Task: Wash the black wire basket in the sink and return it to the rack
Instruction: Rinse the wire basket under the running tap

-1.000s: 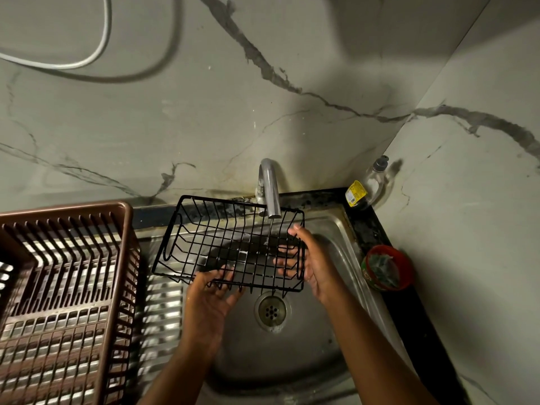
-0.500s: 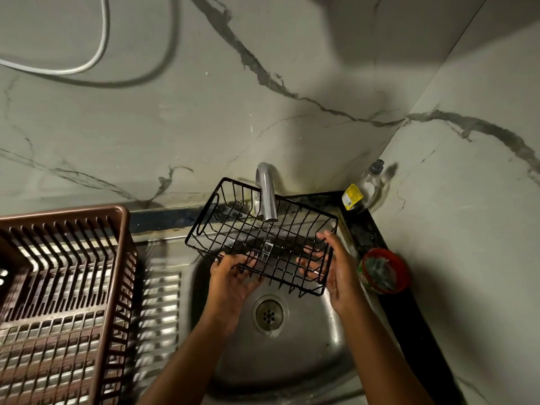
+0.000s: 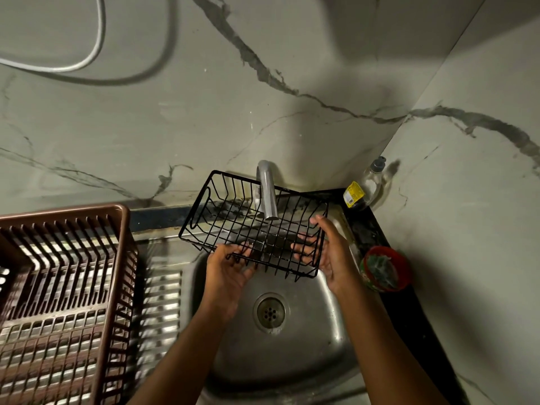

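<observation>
At nine o'clock we see a brown plastic dish rack (image 3: 62,293) sitting on the ribbed steel drainboard (image 3: 162,299). Just right of it, our left hand (image 3: 226,271) reaches up from six o'clock; its fingers are spread and only lightly curled, the tips hooked over the near bottom wires of the black wire basket (image 3: 233,217). We hold the basket tilted above the steel sink (image 3: 315,346), at about twelve o'clock from the drain (image 3: 270,312), with the tap (image 3: 267,194) dipping into it and a thin stream of water running down through the wires. Our right hand (image 3: 330,255) grips the basket's right end wall, thumb over the top rim and fingers wrapped across the outer wires. At three o'clock of that hand, a red tub (image 3: 385,268) with a green scrubber inside stands on the dark counter (image 3: 368,232). At one o'clock, in the corner, a clear soap bottle (image 3: 368,185) leans against the marble wall.
</observation>
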`<action>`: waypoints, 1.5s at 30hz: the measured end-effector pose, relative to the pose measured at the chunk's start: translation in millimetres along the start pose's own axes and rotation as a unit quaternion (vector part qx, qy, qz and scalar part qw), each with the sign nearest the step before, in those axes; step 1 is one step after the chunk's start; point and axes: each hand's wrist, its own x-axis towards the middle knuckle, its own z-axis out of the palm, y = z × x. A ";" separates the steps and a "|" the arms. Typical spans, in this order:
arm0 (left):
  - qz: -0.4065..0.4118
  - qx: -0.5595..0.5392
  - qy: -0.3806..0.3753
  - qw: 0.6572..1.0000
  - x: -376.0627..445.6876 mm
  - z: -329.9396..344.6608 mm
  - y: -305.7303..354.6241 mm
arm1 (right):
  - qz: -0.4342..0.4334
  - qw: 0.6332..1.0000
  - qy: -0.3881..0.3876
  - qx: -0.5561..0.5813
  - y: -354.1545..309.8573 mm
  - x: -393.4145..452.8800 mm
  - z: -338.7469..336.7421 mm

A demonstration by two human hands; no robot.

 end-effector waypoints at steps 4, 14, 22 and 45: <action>0.001 -0.012 0.009 1.000 1.9 -1.6 1.9 | 0.002 1.000 -0.004 -0.008 -0.5 1.5 5.2; -0.025 0.030 -0.025 0.999 5.2 -3.5 -10.6 | 0.010 1.000 0.025 0.003 1.3 -4.3 -20.2; -0.022 0.019 -0.021 0.999 18.3 -4.4 -11.0 | 0.013 0.999 0.027 0.030 2.6 -7.0 -21.4; -0.035 0.051 0.031 0.998 17.0 -8.2 -3.3 | -0.032 0.992 0.124 -0.002 -8.3 -22.5 -81.1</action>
